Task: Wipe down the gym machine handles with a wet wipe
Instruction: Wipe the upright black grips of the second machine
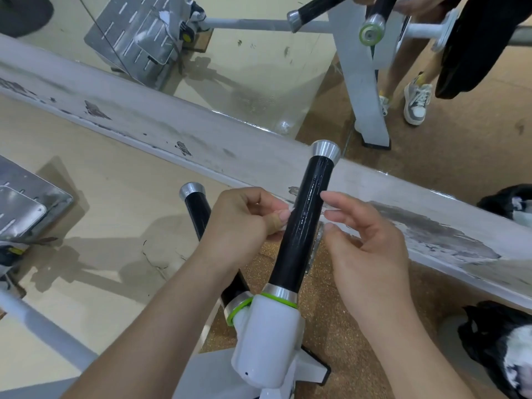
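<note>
The white machine frame carries a long black handle, which rises between both hands. The left hand is curled, pinching a pale sliver, seemingly the wet wipe, against the handle's left side. The right hand hovers just beside the handle, fingers loose, holding nothing visible. The wiping seems barely started. The next move calls for wrapping the wipe round the grip and sliding it along.

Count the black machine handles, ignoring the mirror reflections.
2. One handle stands between left hand and right hand; a second handle is left of it, partly behind the left hand.
</note>
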`<state>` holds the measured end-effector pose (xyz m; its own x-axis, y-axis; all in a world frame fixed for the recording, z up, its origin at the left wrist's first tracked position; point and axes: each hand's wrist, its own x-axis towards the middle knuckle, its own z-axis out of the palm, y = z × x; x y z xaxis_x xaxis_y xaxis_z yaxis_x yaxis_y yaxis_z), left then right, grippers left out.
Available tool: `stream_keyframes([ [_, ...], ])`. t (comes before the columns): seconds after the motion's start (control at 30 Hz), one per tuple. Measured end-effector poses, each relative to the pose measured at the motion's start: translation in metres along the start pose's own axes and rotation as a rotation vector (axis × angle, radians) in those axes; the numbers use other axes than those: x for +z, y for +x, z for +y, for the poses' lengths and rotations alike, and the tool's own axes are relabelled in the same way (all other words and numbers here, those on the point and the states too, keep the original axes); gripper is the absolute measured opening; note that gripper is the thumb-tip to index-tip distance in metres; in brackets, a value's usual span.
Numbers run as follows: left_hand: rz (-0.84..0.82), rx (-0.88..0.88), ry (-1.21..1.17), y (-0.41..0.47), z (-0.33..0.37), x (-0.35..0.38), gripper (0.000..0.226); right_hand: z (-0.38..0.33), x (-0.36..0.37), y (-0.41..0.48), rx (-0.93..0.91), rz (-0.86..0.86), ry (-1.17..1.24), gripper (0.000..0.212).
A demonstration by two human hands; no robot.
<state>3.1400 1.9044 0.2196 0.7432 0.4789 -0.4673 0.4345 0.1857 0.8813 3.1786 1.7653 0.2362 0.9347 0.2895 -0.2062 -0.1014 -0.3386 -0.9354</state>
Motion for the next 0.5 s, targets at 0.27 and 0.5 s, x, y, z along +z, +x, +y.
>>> stream_keyframes([
  [0.27,0.031,0.014,0.192,-0.008,0.005,0.002,0.018,0.002,0.0,-0.003,-0.012,0.002,-0.047,0.043],
  [0.5,0.065,0.103,0.27,-0.008,0.009,0.004,0.025,-0.001,-0.003,-0.006,0.02,0.004,-0.038,0.039],
])
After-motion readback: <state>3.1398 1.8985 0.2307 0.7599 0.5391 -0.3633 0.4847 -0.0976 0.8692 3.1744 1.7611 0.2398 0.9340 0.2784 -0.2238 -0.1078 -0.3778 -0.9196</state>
